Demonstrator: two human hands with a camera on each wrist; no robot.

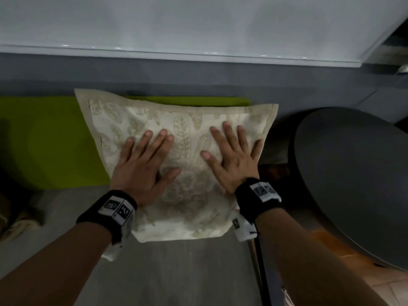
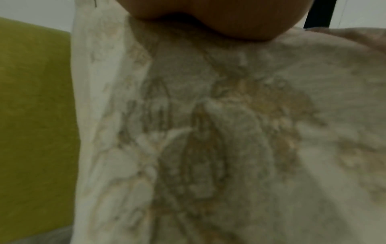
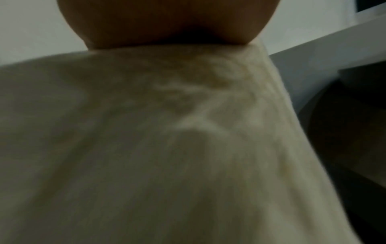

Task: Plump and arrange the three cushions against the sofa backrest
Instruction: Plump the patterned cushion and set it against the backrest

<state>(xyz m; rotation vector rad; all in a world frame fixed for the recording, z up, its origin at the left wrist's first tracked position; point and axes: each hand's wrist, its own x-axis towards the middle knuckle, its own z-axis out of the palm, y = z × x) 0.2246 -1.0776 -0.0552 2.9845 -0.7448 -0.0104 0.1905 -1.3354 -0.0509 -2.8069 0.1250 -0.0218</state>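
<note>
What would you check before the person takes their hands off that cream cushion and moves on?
1. Both hands flat on the cream cushion: ok; left hand and right hand press it with fingers spread.
2. Cushion leaning on the backrest: ok; its top edge rests against the green cushion behind it.
3. Cushion set straight: not ok; it sits skewed, left top corner higher.
4. Cushion fully on the grey seat: cannot tell; its right side lies near the seat's edge.
5. All three cushions placed: cannot tell; only two show clearly.
6. Room on the right: ok; the round dark table stands apart from the cushion.
</note>
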